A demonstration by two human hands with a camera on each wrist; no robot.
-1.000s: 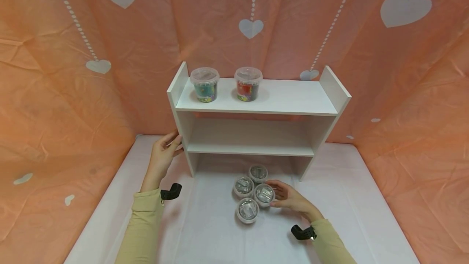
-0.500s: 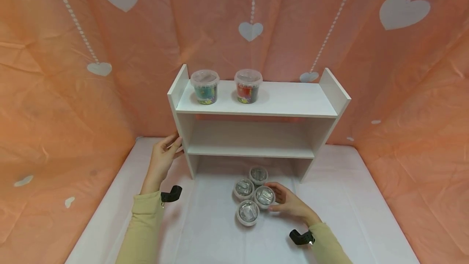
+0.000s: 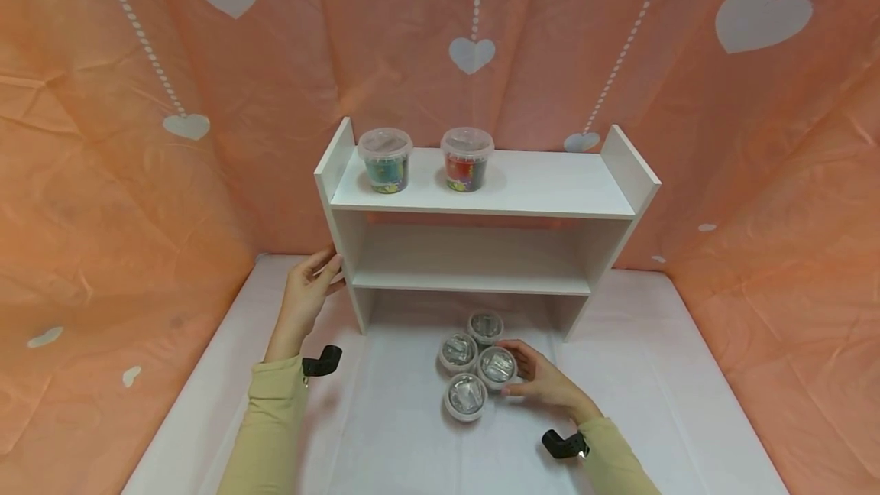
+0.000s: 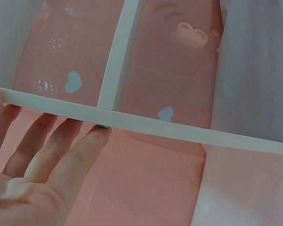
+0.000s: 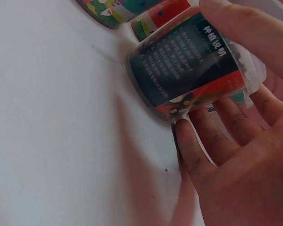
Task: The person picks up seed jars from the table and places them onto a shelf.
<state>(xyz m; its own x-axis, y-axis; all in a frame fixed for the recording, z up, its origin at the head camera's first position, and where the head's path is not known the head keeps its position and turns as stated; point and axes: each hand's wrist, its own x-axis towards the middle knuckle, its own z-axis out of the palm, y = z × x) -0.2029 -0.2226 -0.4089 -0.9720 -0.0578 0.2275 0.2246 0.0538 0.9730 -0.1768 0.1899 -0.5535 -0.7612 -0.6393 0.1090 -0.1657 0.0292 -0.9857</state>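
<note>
My left hand [image 3: 305, 300] rests with its fingertips against the left side panel of a white two-tier shelf [image 3: 474, 286]. In the left wrist view, the extended fingers [image 4: 54, 155] meet the panel's edge [image 4: 155, 129]. On the table, my right hand [image 3: 546, 386] holds a lidded plastic tub [image 3: 497, 367], with thumb and fingers on opposite sides of it. The right wrist view shows this tub's dark, printed wrap with white writing and a red band. Beside it stand a near tub [image 3: 465, 396], a left tub [image 3: 457, 352] and a far tub [image 3: 485, 325], their lids showing silvery contents.
On the top board stand a green-blue tub [image 3: 386, 166] at the left and a red and dark tub [image 3: 467, 166] nearer the middle. A white cloth [image 3: 406, 449] covers the table. Orange sheeting [image 3: 275, 136] with white hearts hangs behind and at both sides.
My right wrist has shifted slightly to the left, with the fingers staying round the same tub. The left hand, shelf and other tubs have kept their places.
</note>
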